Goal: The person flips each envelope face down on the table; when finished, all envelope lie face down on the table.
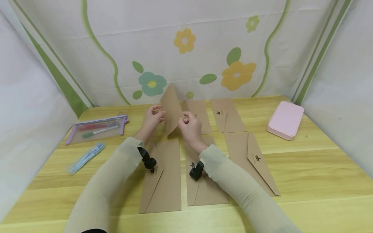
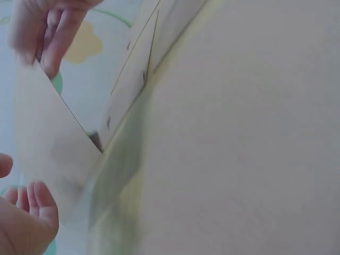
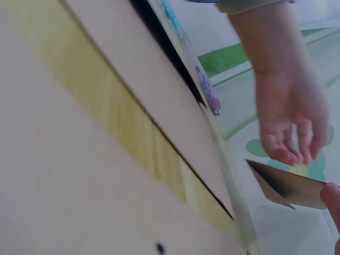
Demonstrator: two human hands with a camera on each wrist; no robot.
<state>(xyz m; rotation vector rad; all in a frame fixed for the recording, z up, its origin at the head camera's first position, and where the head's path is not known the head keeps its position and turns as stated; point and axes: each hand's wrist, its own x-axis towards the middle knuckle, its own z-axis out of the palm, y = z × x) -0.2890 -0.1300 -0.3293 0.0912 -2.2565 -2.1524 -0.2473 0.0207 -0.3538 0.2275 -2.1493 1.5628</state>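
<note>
My right hand (image 1: 190, 129) pinches the right edge of a brown kraft envelope (image 1: 172, 111), which stands tilted above the table with its flap side partly folded out. My left hand (image 1: 152, 120) is beside the envelope's left edge. In the right wrist view, the left hand (image 3: 292, 114) hangs with loose fingers just off the envelope (image 3: 289, 186). Below, more kraft envelopes with a small black crown print lie flat: one at front left (image 1: 169, 184), one at front middle (image 1: 214, 191), one at right (image 1: 237, 149).
Two further envelopes lie at the back, one in the middle (image 1: 201, 113) and one to its right (image 1: 233, 119). At left are a clear purple-edged pencil pouch (image 1: 99, 129) with pens and a blue transparent pack (image 1: 85, 158). A pink case (image 1: 285, 119) rests at right. Behind hangs a flowered cloth (image 1: 204, 19).
</note>
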